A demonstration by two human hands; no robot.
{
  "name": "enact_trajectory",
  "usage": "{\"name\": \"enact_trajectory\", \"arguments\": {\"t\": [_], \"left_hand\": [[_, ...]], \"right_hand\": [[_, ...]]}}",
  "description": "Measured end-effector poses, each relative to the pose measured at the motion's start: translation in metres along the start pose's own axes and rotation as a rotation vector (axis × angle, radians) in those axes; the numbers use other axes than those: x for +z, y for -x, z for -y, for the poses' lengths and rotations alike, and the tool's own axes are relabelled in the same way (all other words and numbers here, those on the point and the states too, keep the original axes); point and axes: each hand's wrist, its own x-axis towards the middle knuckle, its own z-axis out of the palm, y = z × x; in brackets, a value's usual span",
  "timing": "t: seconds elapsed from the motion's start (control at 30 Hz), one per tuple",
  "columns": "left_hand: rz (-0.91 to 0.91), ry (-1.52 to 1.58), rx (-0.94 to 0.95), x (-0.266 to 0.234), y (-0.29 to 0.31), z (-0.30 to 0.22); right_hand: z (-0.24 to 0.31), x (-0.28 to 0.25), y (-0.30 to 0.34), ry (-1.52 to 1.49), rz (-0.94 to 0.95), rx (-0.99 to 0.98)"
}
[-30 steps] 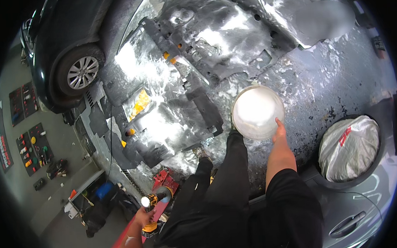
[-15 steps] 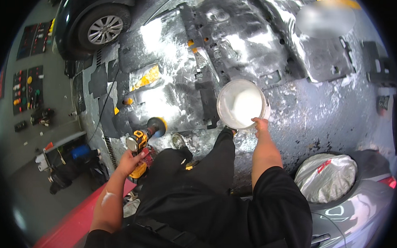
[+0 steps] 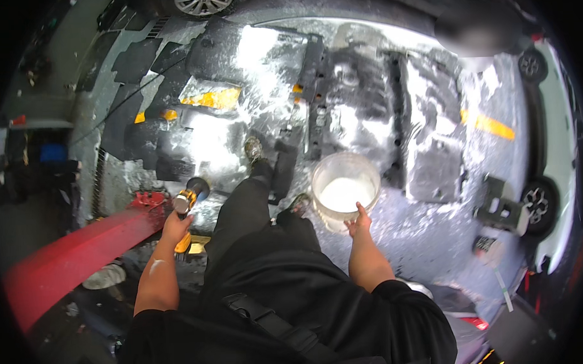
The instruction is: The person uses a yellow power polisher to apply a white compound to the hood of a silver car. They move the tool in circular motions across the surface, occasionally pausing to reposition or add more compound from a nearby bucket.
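Note:
My left hand [image 3: 175,228] is closed around the grip of a yellow-and-black cordless drill [image 3: 185,200]. A dark round brush head [image 3: 199,186] is fitted to the drill's front, held above the wet floor. At my right, a translucent whitish bucket [image 3: 320,183] hangs from my right hand [image 3: 360,226]. Those fingers hold its near rim, with one finger stretched along it. White foam or liquid [image 3: 345,194] lies inside the bucket. One shoe [image 3: 253,148] is on foam-smeared black car floor carpet [image 3: 203,146]; my other shoe [image 3: 298,203] is by the bucket.
More soapy dark carpet pieces [image 3: 359,96] cover the floor ahead. A red metal arm [image 3: 82,250] reaches in at the left. A car wheel [image 3: 203,1] shows at the top, a pale car [image 3: 560,153] at the right. A grey plastic piece [image 3: 501,207] sits near it.
My view has turned and moved forward. One foot has stepped ahead onto the carpet. The drill and bucket stay in my hands; the bucket now sits lower and slightly left in view.

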Motion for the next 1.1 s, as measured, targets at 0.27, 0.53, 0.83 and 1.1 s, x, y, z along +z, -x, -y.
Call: {"name": "enact_trajectory", "arguments": {"t": [0.27,0.53,0.83,1.1], "left_hand": [[-0.072,0.334,-0.431,0.044,-0.027,0.116],[-0.063,0.615,-0.464,-0.003,-0.079,0.035],[-0.143,0.266,-0.135,-0.089,-0.154,-0.076],[-0.308,0.089,-0.223,-0.081,-0.124,-0.163]], "right_hand": [[0.097,0.055,0.076,0.226,0.028,-0.046],[0.201,0.174,0.088,0.504,0.088,-0.095],[0.273,0.356,0.083,0.358,0.303,-0.164],[0.330,0.519,0.042,0.422,0.442,-0.129]]}}
